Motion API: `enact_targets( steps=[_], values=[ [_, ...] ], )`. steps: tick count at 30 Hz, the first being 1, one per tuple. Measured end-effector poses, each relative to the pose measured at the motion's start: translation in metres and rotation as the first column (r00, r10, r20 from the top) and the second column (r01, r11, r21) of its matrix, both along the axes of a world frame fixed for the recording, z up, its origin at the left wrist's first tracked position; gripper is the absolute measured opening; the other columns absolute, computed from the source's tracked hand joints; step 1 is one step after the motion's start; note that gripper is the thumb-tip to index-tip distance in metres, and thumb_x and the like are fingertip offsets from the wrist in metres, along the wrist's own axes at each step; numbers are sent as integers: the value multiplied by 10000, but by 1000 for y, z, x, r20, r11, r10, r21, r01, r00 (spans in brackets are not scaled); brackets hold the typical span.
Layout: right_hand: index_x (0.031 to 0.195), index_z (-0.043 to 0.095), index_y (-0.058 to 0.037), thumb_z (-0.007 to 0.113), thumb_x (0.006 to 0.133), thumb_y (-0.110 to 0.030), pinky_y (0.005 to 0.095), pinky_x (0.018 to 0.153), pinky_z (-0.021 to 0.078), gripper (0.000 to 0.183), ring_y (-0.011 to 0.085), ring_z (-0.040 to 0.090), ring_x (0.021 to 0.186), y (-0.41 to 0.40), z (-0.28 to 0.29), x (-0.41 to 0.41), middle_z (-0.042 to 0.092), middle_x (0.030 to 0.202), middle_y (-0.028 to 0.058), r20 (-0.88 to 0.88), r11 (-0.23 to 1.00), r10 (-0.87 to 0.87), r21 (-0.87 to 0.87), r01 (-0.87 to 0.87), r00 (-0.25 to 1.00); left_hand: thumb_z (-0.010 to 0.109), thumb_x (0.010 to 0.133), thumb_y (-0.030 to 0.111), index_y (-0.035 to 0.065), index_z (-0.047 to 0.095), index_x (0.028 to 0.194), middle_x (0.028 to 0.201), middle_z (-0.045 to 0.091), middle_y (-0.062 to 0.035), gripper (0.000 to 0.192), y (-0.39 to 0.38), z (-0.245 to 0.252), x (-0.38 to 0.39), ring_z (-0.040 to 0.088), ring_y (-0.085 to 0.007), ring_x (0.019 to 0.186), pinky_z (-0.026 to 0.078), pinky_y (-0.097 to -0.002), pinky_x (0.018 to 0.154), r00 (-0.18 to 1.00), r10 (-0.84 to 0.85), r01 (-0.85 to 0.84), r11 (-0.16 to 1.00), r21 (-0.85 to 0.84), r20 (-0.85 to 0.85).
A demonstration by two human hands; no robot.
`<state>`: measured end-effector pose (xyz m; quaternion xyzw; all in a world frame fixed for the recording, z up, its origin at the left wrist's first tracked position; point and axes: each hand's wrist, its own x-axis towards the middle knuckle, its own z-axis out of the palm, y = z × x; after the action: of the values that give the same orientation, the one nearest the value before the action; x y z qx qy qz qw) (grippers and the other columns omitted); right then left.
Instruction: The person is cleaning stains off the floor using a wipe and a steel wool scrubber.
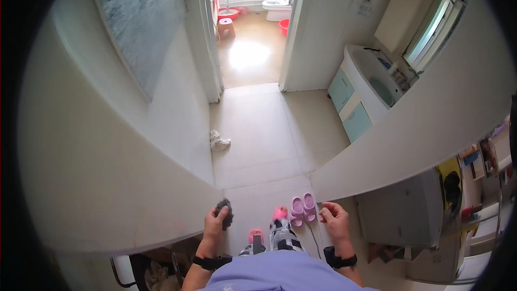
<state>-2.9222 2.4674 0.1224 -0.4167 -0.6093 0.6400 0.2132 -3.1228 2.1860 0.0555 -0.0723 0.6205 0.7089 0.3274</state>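
My left hand [216, 221] is closed on a dark grey, fuzzy wad [224, 211], which looks like a scouring pad, and holds it low at the left of my body. At the right, my right hand [334, 217] is raised with its fingers curled; whether anything small lies between them cannot be told. Just left of that hand, a pair of pink-purple slippers [303, 209] lies on the floor, apart from it. A thin dark cable [313, 236] runs beside the slippers. Both wrists wear dark bands.
Walls flank the passage. A crumpled white cloth [220, 142] lies by the left wall. A washbasin cabinet [357, 123] stands at the right. Ahead, a doorway opens on a bathroom with a pink stool [226, 27], red basins [228, 13] and a toilet [278, 9]. A grey cabinet-like box [398, 210] is at lower right.
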Motion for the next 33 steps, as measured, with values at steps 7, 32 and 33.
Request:
enact_targets(
  steps=[7, 32, 33],
  values=[
    [1033, 602, 12, 570, 878, -71, 210, 584, 476, 178, 81, 556, 633, 123, -10, -129, 621, 794, 46, -64, 998, 49, -47, -52, 997, 633, 851, 278, 95, 553, 943, 755, 597, -10, 220, 104, 12, -120, 572, -115, 600, 475, -263, 498, 987, 159, -159, 985, 64, 9],
    [1016, 607, -11, 579, 864, -84, 204, 582, 483, 171, 65, 555, 604, 399, -38, -672, 630, 789, 42, -108, 983, -23, -185, 2, 994, 585, 869, 163, 79, 500, 1030, 814, 593, -38, 201, 339, -4, -675, 626, -163, 655, 518, -244, 482, 957, 290, -291, 948, 130, 26],
    [1020, 606, -12, 579, 864, -84, 204, 581, 482, 174, 65, 556, 601, 411, -37, -697, 630, 787, 42, -102, 986, -20, -168, 3, 995, 585, 870, 164, 77, 501, 1026, 808, 594, -34, 197, 352, -4, -701, 624, -159, 643, 518, -241, 476, 953, 301, -303, 946, 116, 34]
  ],
)
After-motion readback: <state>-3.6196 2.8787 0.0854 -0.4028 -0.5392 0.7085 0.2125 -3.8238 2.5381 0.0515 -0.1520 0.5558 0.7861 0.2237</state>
